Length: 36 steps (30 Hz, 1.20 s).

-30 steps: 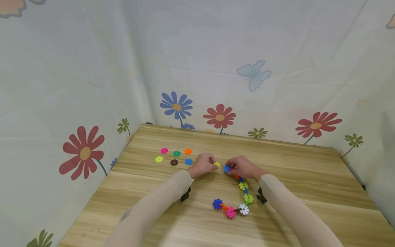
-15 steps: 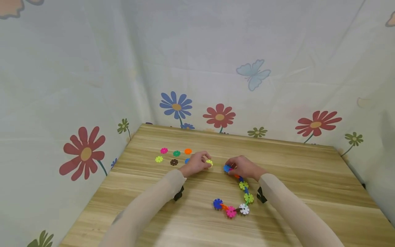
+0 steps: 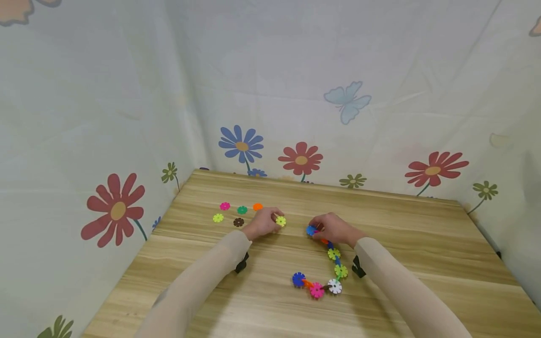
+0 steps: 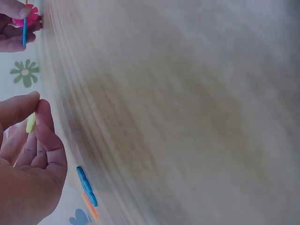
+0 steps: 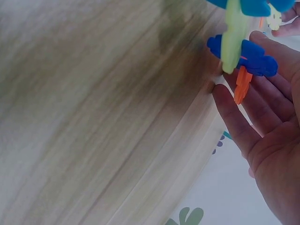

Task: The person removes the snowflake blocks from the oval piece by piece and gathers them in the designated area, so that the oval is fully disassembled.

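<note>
My left hand pinches a yellow snowflake disc between thumb and fingers, just above the table. In the left wrist view that disc shows edge-on at the fingertips. To its right, my right hand holds a light blue snowflake disc at the far end of a chain of interlocked discs. The chain curves toward me through yellow discs, a white disc and a pink disc to a dark blue disc. My right fingers cover part of the chain. A gap separates the two hands.
Loose discs lie on the wooden table left of my left hand: pink, green, orange, yellow and brown. A blue disc shows in the left wrist view. Flower-printed cloth hangs behind.
My left hand has moved left, away from the chain, with the yellow disc, whose face now turns more toward me. It now hides the loose blue disc. My right hand has stayed put.
</note>
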### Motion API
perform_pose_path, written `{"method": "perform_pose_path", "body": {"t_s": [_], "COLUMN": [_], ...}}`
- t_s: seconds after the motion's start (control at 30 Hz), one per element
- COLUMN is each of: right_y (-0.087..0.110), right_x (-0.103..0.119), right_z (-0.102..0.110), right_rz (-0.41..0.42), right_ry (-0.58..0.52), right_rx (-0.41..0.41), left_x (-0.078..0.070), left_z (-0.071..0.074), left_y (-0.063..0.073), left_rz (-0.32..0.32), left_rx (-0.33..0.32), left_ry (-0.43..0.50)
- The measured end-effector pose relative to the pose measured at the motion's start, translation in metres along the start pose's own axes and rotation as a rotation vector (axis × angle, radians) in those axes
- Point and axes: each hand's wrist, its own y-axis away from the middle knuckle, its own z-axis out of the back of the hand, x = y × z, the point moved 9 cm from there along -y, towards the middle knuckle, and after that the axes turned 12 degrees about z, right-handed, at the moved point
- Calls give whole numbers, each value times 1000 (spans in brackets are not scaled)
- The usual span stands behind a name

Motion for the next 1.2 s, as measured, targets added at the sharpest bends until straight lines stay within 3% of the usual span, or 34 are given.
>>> {"method": "perform_pose_path", "body": {"t_s": [0.5,0.8,1.2], "right_y": [-1,-2,-3], "right_x": [2,0,-2], "right_z": [1,-1,-3], "right_rz": [-8,6,-6], "right_ry": [0,13,1], "right_rx": [3,11,8], "left_x": [1,-4,-3], "left_z": [0,-3,-6], "left_y": [-5,-3,-12], "left_rz": [9,-12,-26], "left_rx": [-1,12,-6], "left_ry": [0,-100,-257]}}
